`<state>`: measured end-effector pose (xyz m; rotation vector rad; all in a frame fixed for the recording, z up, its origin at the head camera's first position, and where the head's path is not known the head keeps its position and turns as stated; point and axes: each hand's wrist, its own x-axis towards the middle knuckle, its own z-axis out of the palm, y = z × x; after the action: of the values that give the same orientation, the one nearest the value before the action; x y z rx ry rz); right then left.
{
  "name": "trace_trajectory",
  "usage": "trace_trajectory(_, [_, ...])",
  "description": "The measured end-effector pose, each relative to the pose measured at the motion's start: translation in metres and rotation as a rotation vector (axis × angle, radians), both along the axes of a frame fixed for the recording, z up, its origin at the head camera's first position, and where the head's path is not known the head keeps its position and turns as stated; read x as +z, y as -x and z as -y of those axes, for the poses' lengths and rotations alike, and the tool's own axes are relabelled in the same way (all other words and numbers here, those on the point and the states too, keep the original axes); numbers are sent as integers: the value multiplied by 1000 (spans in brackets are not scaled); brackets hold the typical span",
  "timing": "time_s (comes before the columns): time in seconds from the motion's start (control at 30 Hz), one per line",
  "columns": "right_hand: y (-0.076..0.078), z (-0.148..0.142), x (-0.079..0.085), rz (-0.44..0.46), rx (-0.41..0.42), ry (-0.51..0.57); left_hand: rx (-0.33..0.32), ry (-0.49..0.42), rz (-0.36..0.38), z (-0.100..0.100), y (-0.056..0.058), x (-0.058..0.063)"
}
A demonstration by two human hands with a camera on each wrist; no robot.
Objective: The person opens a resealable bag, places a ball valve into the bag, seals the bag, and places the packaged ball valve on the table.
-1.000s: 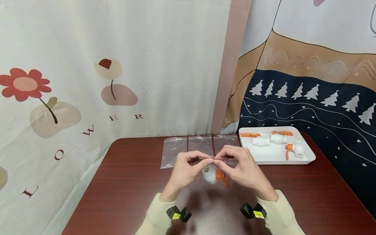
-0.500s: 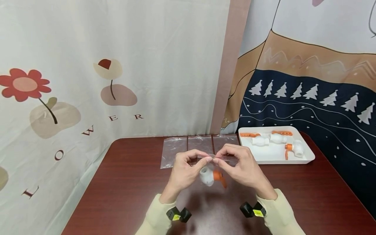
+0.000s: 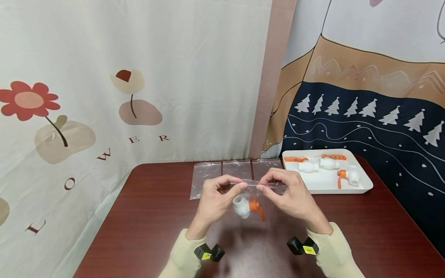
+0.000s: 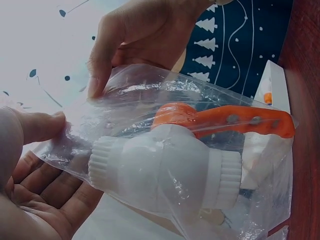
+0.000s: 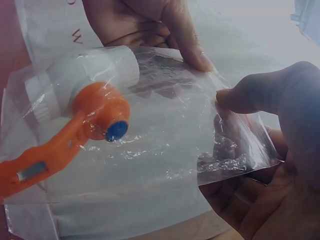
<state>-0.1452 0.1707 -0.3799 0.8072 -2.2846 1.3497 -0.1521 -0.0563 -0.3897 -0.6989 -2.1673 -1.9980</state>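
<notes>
A clear zip bag (image 5: 150, 150) hangs between the two hands above the table, its top edge held up. Inside it is a white plastic ball valve (image 4: 160, 165) with an orange lever handle (image 4: 240, 120); in the right wrist view a blue spot shows on the handle's hub. My left hand (image 3: 215, 200) pinches the bag's top edge between thumb and index finger. A short way to the right along that edge, my right hand (image 3: 293, 195) pinches it the same way. The valve hangs below the fingers, nearer the left hand.
Flat clear bags lie side by side at the table's back edge: a left bag (image 3: 204, 179), a middle bag (image 3: 236, 166) and a right bag (image 3: 267, 165). A white tray (image 3: 320, 183) at the back right holds white valves (image 3: 352, 175) and orange handles (image 3: 296, 159).
My hands have slid apart along the bag's top edge, from nearly touching to a small gap. The bagged valve has shifted a little to the left.
</notes>
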Motion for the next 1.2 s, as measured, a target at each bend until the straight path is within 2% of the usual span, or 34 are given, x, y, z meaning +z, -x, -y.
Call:
trace_trajectory(0.3, [1,-5,1,10,-13,-16,36,-8,12,0,0,2])
trace_trajectory(0.57, [1,-15,5,33,-67,-30,101,-8,27,3,2,4])
trace_trajectory(0.8, [1,-17,6,30,-51,-28,91,-3,63,5,3,5])
trace_trajectory(0.97, [0,-24,8,25,-60,-24,72,-21,57,8,3,6])
trace_trajectory(1.2, [-2,-32,11,23,-67,-48,-38,-48,72,11,4,4])
